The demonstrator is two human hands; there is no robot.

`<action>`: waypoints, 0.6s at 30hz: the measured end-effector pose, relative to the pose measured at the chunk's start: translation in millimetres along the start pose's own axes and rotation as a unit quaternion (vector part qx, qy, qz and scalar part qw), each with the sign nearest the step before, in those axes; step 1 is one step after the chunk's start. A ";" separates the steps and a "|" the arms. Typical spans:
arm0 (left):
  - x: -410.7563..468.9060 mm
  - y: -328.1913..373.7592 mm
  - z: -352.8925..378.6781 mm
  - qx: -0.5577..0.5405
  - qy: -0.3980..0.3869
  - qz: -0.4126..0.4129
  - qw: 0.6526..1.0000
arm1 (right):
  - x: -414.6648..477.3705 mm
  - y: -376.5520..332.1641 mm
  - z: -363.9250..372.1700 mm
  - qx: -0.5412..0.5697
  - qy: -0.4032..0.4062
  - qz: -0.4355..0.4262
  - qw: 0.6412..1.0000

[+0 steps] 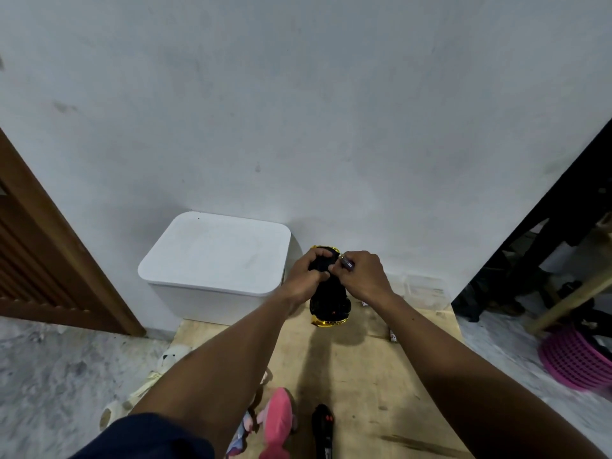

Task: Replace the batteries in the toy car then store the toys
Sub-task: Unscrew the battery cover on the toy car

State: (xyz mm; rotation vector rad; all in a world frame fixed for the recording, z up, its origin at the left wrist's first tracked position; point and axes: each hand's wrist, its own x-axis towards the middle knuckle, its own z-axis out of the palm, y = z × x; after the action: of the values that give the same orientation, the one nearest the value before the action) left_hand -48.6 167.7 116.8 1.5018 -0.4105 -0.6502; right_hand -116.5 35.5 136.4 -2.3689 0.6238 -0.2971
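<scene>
Head view: the left hand [306, 276] grips the upturned car [329, 303] by its far end, fingers curled over the black underside, and holds it above the counter [364, 376], in front of the lidded white box [212, 256]. The right hand [364, 276] pinches a slim tool [346, 262], likely a small screwdriver, with its tip at the car's underside, where the battery cover probably sits; the cover itself is hidden by the fingers.

The main risk is the tip slipping off a tiny screw and jabbing the left fingers, since they lie right beside it. Working in mid-air, with nothing bracing the car, makes that more likely. A loosened screw or cover could also drop and roll off onto the floor. Two small things near the counter's right edge [393, 336] may be batteries, and a careless forearm could knock them away. The black remote [323, 429] and pink toy [276, 422] lie near the person, not yet stored.
</scene>
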 end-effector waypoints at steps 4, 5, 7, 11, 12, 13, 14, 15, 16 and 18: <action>-0.9 0.3 1.4 0.011 -0.004 -0.014 1.000 | -1.0 0.8 0.2 -0.038 -0.018 -0.018 0.999; -1.7 1.4 1.9 0.010 -0.004 -0.019 1.000 | -1.6 -0.2 0.1 -0.060 -0.024 -0.029 0.998; -2.4 5.1 2.7 0.009 -0.005 -0.030 0.999 | -1.6 -0.9 -0.3 -0.093 -0.031 -0.048 0.994; -0.6 4.7 1.7 0.022 -0.011 -0.055 0.998 | -3.1 2.0 -1.8 -0.069 -0.036 -0.054 0.996; -0.3 3.0 1.4 0.023 -0.011 -0.058 0.998 | -3.3 2.5 -1.6 -0.055 -0.035 -0.048 0.997; -0.1 1.5 1.1 0.024 -0.011 -0.060 0.998 | -2.5 2.8 -1.1 -0.046 -0.033 -0.040 0.998; -0.2 -0.1 1.3 0.026 -0.011 -0.062 0.998 | -1.0 3.9 -0.1 -0.043 -0.031 -0.032 0.998; -0.1 -1.6 1.2 0.029 -0.010 -0.063 0.998 | 0.6 5.0 1.2 -0.043 -0.032 -0.027 0.998; -0.1 -3.1 1.4 0.030 -0.009 -0.064 0.997 | 1.9 5.5 2.4 -0.046 -0.035 -0.024 0.998; 0.2 -6.7 2.3 0.027 -0.010 -0.071 0.997 | 3.0 7.9 5.4 -0.057 -0.040 -0.030 0.997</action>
State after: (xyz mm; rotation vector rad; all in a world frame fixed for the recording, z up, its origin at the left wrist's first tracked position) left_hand -50.8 166.1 110.2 1.5868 -0.3409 -0.7721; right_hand -114.8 31.6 127.3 -2.4987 0.5467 -0.1961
